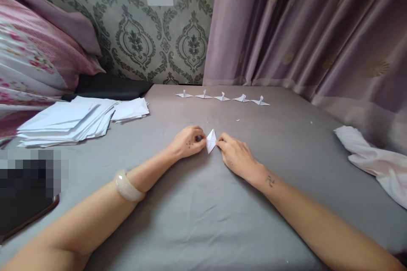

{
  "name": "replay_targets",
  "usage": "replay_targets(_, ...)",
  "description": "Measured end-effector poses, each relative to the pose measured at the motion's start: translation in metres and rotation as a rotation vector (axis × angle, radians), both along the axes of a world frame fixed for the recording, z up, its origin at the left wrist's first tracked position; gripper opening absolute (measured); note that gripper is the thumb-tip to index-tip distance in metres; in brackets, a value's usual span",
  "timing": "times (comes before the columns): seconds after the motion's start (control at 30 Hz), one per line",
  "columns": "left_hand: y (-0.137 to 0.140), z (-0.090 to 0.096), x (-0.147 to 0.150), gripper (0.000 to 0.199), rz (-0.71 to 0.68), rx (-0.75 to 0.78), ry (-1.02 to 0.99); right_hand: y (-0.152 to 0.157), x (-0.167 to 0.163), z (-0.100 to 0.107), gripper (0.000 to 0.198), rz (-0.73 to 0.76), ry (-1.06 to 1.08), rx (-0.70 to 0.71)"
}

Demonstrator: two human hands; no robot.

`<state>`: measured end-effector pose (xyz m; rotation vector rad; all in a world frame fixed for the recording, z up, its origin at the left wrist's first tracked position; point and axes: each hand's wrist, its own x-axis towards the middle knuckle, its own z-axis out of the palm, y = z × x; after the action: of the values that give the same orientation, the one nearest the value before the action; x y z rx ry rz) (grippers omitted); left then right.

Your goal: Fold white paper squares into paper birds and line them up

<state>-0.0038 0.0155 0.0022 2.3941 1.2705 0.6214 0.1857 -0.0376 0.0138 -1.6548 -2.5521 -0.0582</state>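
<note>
A small piece of folded white paper (211,141), shaped like a diamond with creases across it, is held between my two hands just above the grey cloth. The fingers of my left hand (191,141) pinch its left corner. At the right corner, my right hand (237,154) grips it between thumb and fingertips. Farther back stands a row of several folded paper birds (223,96), their wings spread and necks upright. A pale bangle circles my left forearm.
Stacks of white paper (66,118) lie at the left, with a black cloth (111,87) behind them. A dark object (25,199), partly blurred, sits at the near left. Crumpled white fabric (372,156) lies at the right. Curtains (286,29) hang along the right and back.
</note>
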Motion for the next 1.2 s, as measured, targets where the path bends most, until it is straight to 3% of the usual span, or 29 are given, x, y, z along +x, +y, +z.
replay_targets(0.13,0.009,-0.004,0.012,0.028,0.234,-0.135,-0.096,-0.001,-0.002,0.001,0.038,-0.046,0.056,-0.020)
replay_targets(0.37,0.010,-0.011,0.020,0.019,0.286,-0.195,-0.177,0.002,0.001,-0.008,0.036,-0.096,0.267,-0.017)
replay_targets(0.57,-0.001,-0.009,0.011,0.032,0.158,-0.313,-0.512,0.017,0.006,-0.013,0.028,-0.230,0.714,-0.050)
replay_targets(0.63,-0.004,-0.006,0.010,0.034,0.097,-0.315,-0.584,0.021,0.007,-0.012,0.036,-0.258,0.892,-0.122)
replay_targets(0.73,-0.007,-0.003,0.012,0.030,0.036,-0.247,-0.573,0.023,0.008,-0.007,0.054,-0.178,1.097,-0.234)
replay_targets(0.87,-0.012,0.002,0.017,0.021,-0.044,-0.165,-0.611,0.019,0.008,0.002,0.031,-0.066,1.238,-0.350)
replay_targets(0.93,-0.014,0.004,0.018,0.030,-0.063,-0.237,-0.715,0.018,0.009,0.005,0.027,-0.081,1.318,-0.389)
replay_targets(1.07,-0.017,0.010,0.018,0.051,0.001,-0.523,-0.918,0.021,0.010,0.005,0.027,-0.190,1.545,-0.473)
replay_targets(1.2,-0.016,0.011,0.017,0.049,0.074,-0.626,-0.949,0.021,0.009,0.005,0.032,-0.239,1.701,-0.580)
